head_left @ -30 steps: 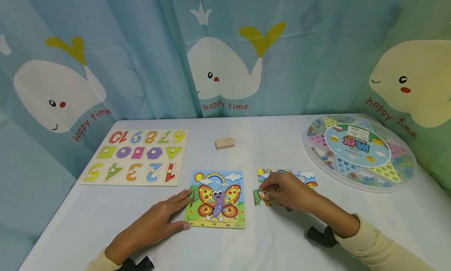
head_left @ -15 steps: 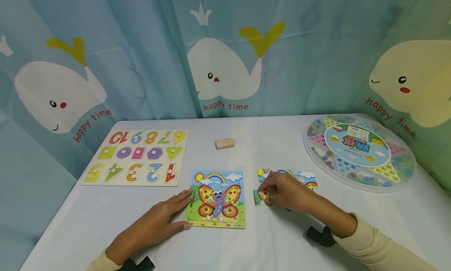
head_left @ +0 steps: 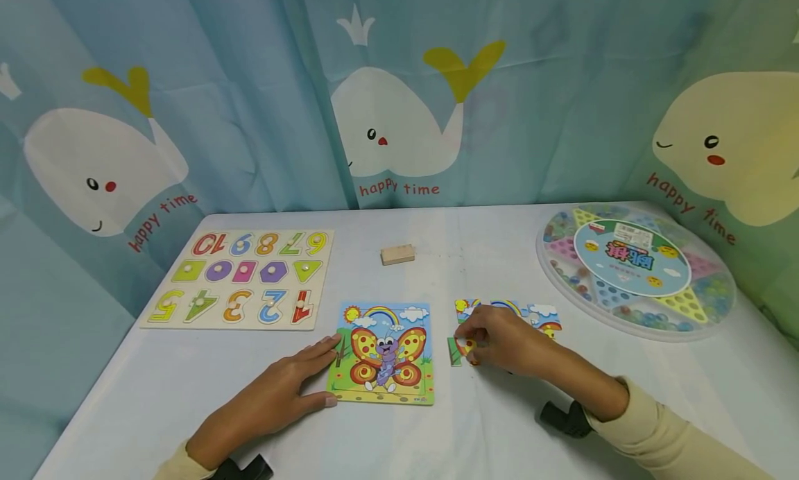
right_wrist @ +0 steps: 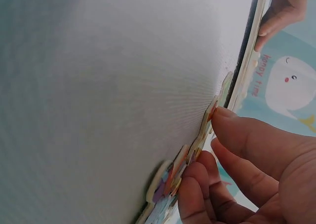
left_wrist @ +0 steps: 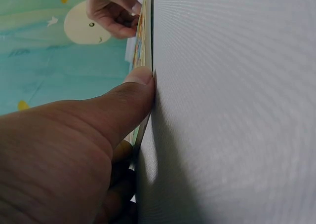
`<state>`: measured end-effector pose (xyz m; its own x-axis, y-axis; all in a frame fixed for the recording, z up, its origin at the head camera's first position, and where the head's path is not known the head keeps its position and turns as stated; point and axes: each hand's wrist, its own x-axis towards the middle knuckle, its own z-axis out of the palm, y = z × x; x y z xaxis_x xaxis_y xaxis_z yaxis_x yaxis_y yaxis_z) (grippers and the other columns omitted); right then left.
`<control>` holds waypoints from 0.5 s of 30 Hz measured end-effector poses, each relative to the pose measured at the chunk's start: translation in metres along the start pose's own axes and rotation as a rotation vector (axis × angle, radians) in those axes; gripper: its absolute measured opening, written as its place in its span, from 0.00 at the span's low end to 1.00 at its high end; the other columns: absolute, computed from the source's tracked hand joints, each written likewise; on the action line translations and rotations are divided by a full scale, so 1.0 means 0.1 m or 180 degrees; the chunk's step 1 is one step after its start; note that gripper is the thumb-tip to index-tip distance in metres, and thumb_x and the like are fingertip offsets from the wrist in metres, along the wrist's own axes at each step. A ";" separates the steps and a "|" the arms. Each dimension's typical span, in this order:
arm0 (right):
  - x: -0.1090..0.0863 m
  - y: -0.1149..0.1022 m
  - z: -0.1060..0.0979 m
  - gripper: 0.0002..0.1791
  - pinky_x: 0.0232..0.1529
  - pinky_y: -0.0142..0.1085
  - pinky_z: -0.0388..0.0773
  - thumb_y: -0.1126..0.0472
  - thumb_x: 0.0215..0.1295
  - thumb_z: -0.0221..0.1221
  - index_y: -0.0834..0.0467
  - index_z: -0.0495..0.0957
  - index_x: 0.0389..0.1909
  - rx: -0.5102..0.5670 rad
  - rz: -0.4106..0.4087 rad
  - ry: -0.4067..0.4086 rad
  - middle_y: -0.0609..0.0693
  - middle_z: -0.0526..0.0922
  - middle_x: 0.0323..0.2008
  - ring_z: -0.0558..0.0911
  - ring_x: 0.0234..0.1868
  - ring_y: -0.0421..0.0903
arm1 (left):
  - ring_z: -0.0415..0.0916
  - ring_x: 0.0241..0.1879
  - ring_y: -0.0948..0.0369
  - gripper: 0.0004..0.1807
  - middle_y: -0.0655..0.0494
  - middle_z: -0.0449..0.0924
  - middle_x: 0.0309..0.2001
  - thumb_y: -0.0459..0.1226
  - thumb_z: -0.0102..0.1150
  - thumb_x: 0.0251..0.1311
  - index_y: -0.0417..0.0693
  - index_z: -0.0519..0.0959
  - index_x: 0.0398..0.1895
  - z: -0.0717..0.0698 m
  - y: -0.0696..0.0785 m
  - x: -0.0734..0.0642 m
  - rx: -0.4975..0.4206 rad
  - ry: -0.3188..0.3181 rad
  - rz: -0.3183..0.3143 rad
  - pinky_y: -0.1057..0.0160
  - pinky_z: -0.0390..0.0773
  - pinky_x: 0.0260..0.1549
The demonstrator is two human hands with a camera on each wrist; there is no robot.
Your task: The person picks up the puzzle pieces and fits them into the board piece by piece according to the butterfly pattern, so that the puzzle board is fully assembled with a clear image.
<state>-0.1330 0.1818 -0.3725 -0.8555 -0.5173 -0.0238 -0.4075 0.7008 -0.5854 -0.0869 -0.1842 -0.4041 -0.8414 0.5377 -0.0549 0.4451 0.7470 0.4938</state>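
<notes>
My left hand (head_left: 275, 390) rests along the left edge of a square butterfly picture puzzle (head_left: 387, 362), its fingers fairly straight. In the left wrist view the thumb (left_wrist: 140, 78) touches the side of the board. To the right, my right hand (head_left: 512, 341) pinches a jigsaw piece (right_wrist: 208, 116) with orange on it, low over the table, between thumb and fingers. A green piece (head_left: 454, 352) lies just left of its fingertips. Behind the hand is a row of loose sky and rainbow pieces (head_left: 462, 306). The hand hides part of the loose pieces.
A number and shape peg board (head_left: 227, 279) lies at the back left. One small wooden block (head_left: 397, 254) sits at the back middle. The round Chinese checkers set (head_left: 633, 272) with marbles is at the back right. A whale-print curtain (head_left: 399, 119) hangs behind the table.
My right hand shifts very slightly to the left over the loose pieces, keeping its pinch. The left hand and the butterfly puzzle stay where they are.
</notes>
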 end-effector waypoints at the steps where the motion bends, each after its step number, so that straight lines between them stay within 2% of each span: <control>1: 0.00 0.00 0.00 0.13 0.31 0.31 0.74 0.71 0.51 0.70 0.60 0.85 0.40 -0.0002 0.0004 -0.0009 0.43 0.78 0.33 0.72 0.32 0.41 | 0.54 0.72 0.57 0.39 0.61 0.56 0.74 0.54 0.65 0.58 0.45 0.69 0.69 0.00 0.00 0.00 0.0005 0.0001 -0.0009 0.52 0.64 0.64; 9: 0.00 -0.01 0.00 0.14 0.31 0.31 0.75 0.69 0.52 0.71 0.62 0.85 0.41 0.0028 -0.0009 -0.0108 0.44 0.75 0.32 0.72 0.33 0.42 | 0.54 0.72 0.57 0.39 0.61 0.56 0.74 0.54 0.65 0.57 0.45 0.69 0.69 0.00 0.00 0.00 -0.0014 0.0007 -0.0006 0.52 0.64 0.64; 15: -0.02 -0.02 0.00 0.09 0.29 0.30 0.75 0.69 0.54 0.69 0.58 0.85 0.37 0.0040 -0.0109 0.0007 0.44 0.73 0.32 0.72 0.33 0.42 | 0.54 0.72 0.57 0.39 0.61 0.56 0.74 0.54 0.65 0.58 0.45 0.69 0.69 -0.01 0.00 0.00 -0.0030 -0.0001 -0.0003 0.52 0.64 0.64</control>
<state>-0.1303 0.1817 -0.3714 -0.8419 -0.5397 -0.0017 -0.4325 0.6764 -0.5961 -0.0868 -0.1844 -0.4035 -0.8418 0.5370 -0.0557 0.4413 0.7438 0.5020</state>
